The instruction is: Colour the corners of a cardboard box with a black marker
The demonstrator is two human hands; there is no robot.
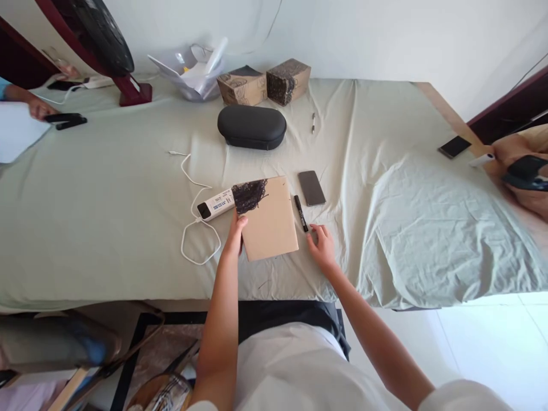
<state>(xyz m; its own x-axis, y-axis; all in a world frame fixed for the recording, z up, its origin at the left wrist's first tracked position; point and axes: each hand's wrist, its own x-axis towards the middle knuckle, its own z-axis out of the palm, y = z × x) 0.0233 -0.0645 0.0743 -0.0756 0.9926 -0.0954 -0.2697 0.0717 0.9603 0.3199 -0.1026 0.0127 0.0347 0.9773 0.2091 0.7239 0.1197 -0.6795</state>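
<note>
A tan cardboard piece [272,222] with a black scribbled corner lies on the cloth-covered table [107,211]. My left hand [235,235] rests on its left edge, fingers closed on the edge. My right hand [322,244] lies open on the cloth just right of the cardboard, fingertips close to a black marker [300,213] that lies beside the cardboard. A dark phone [311,188] sits just beyond the marker.
A white power bank [215,205] with a looping white cable lies left of the cardboard. Behind are a black oval case [252,127], two patterned boxes [263,84], a small pen [313,122] and a fan base [135,94]. Another person's hand [40,108] works at far left beside a stapler [66,120].
</note>
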